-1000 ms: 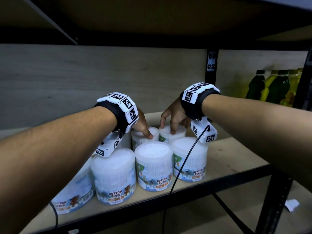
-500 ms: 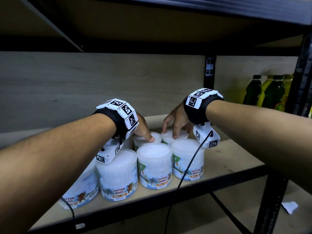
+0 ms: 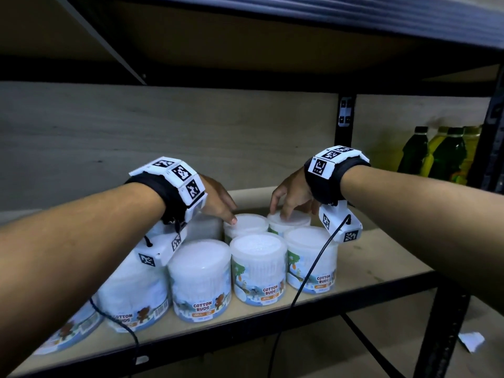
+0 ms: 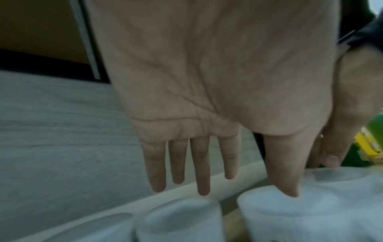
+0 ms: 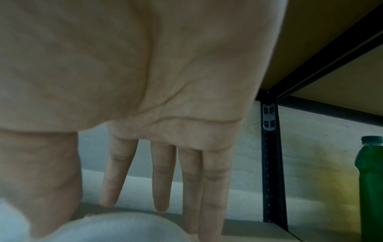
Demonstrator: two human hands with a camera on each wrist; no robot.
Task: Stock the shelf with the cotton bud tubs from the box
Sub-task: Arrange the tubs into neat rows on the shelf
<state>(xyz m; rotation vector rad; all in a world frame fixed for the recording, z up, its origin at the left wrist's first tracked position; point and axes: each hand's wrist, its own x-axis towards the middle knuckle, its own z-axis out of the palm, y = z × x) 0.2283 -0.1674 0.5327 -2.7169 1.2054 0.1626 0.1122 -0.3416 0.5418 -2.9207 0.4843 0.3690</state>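
Observation:
Several white cotton bud tubs stand in two rows on the wooden shelf (image 3: 381, 257). My left hand (image 3: 225, 210) hovers over the back row with its fingers straight. Its thumb tip touches the lid of the back middle tub (image 3: 246, 223); the left wrist view shows that thumb on the tub lid (image 4: 311, 212). My right hand (image 3: 285, 210) reaches down over the back right tub (image 3: 293, 221), fingertips on its lid. In the right wrist view its fingers (image 5: 161, 188) hang straight behind the tub (image 5: 116, 227). The front-row tubs (image 3: 257, 266) stand upright.
Green and yellow bottles (image 3: 441, 154) stand in the bay to the right, behind a black upright post (image 3: 345, 126). The shelf above hangs low over the hands. Bare board lies right of the tubs. A scrap of paper (image 3: 471, 341) lies on the floor.
Both hands stay over the same two back tubs, barely moved. The head view has shifted, so more of the upper shelf edge shows.

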